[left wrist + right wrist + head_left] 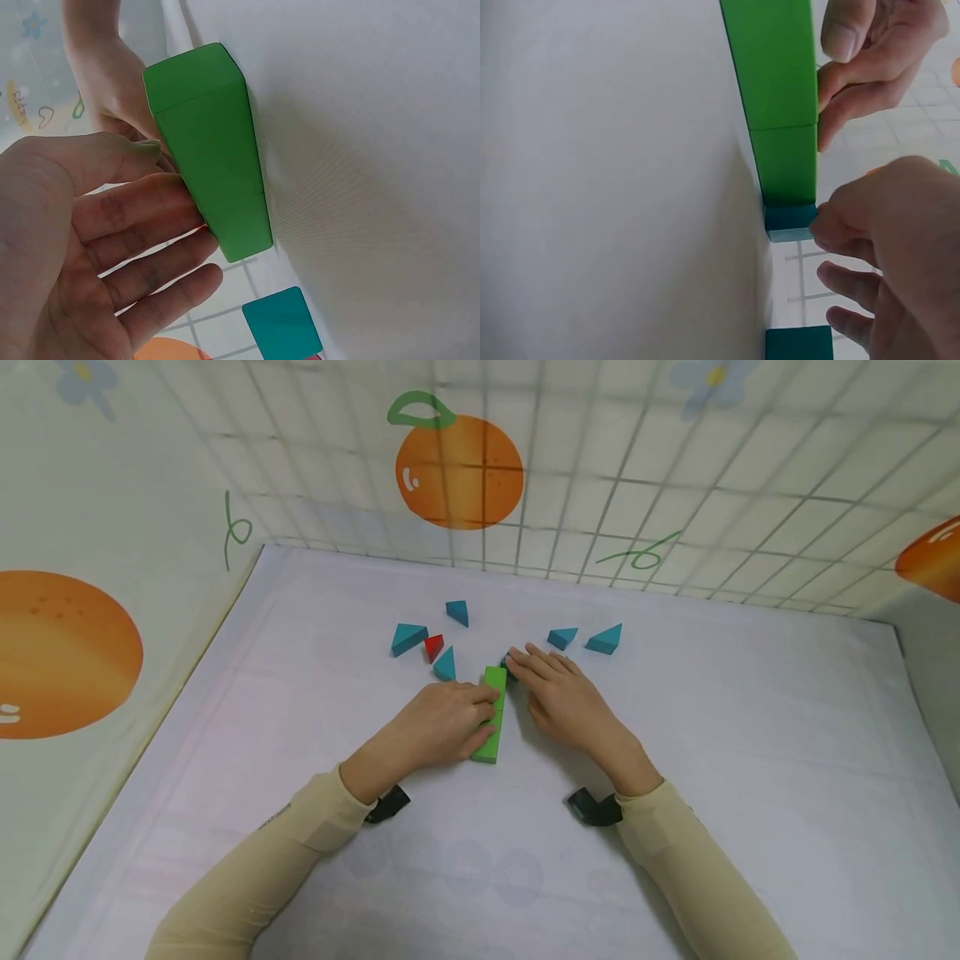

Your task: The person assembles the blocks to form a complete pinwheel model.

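Two green blocks (490, 714) lie end to end in a line on the table. The left hand (450, 722) lies across their left side, its fingertips along the edge. In the left wrist view its loosely spread fingers (161, 277) touch the side of the green blocks (217, 157). At the far end of the line sits a small teal block (790, 223), close against the green. The right hand (562, 697) reaches over it from the right, fingertips touching its top edge. In the head view these fingers cover most of the teal block (504, 665).
Beyond the left hand lie a red triangular block (434, 647) and several teal ones, including one (408, 638) beside it. Two more teal wedges (562, 637) lie past the right hand. A grid-patterned backdrop (570, 468) rises behind the white table (750, 760).
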Motion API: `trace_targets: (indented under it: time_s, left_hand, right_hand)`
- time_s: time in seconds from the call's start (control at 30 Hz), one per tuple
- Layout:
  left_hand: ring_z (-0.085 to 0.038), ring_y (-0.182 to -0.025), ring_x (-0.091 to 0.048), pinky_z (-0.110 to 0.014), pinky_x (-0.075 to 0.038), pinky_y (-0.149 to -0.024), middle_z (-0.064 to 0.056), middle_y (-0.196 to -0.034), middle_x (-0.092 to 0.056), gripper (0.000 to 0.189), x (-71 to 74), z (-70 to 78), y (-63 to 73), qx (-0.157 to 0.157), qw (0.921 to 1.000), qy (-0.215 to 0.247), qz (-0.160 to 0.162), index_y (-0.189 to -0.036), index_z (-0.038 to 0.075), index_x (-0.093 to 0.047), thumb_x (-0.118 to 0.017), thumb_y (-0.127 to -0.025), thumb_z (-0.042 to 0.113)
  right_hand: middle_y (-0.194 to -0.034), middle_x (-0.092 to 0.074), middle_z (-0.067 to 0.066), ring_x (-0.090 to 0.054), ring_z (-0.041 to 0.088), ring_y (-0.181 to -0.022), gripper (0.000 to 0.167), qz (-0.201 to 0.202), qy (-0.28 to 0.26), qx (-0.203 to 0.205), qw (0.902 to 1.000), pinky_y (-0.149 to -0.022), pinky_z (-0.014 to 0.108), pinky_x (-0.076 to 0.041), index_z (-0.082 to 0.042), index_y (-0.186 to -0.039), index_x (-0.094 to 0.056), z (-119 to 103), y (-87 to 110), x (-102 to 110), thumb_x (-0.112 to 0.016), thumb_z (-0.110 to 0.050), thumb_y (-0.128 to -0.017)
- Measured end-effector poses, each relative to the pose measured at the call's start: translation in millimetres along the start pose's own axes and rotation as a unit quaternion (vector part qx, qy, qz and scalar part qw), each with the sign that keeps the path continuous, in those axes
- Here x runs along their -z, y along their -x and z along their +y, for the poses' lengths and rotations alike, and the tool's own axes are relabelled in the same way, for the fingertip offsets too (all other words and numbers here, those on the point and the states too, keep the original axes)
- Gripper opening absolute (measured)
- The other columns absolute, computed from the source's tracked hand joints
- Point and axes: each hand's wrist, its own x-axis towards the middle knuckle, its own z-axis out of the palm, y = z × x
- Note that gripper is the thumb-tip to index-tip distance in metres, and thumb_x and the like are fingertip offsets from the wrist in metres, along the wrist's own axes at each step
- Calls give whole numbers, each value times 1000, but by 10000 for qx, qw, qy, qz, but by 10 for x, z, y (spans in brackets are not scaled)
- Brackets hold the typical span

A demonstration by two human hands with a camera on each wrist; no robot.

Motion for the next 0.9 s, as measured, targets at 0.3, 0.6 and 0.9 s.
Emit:
trace_targets:
  time_s: [0.3,0.6,0.9]
  left_hand:
    - [-22,-109,-67,-34,-54,-94,-7,-122,-68,26,4,-7,-2,-40,10000,-85,-21,-106,7,-76,-69,-91,28]
    - [-21,-107,-68,-32,-55,-91,-6,-120,-69,25,-9,-21,9,-105,9998,-134,102,-105,8,-76,-69,-90,27]
    - [-21,-104,-68,-31,-56,-89,-6,-120,-68,25,2,-14,9,-124,9997,-134,151,-104,7,-75,-70,-90,27]
  right_hand:
    - [-153,-43,8,-34,30,-145,52,-142,-135,-27,9998,-117,49,-30,-6,-146,-46,19,-24,-4,-53,-4,-95]
    - [-152,-44,8,-35,30,-144,51,-172,-178,41,9997,-117,50,-30,-6,-145,-46,17,-74,-13,-52,-4,-95]
    - [-150,-47,10,-37,31,-143,49,-154,-268,48,9995,-117,49,-30,-5,-143,-49,6,-124,10,-51,-3,-95]
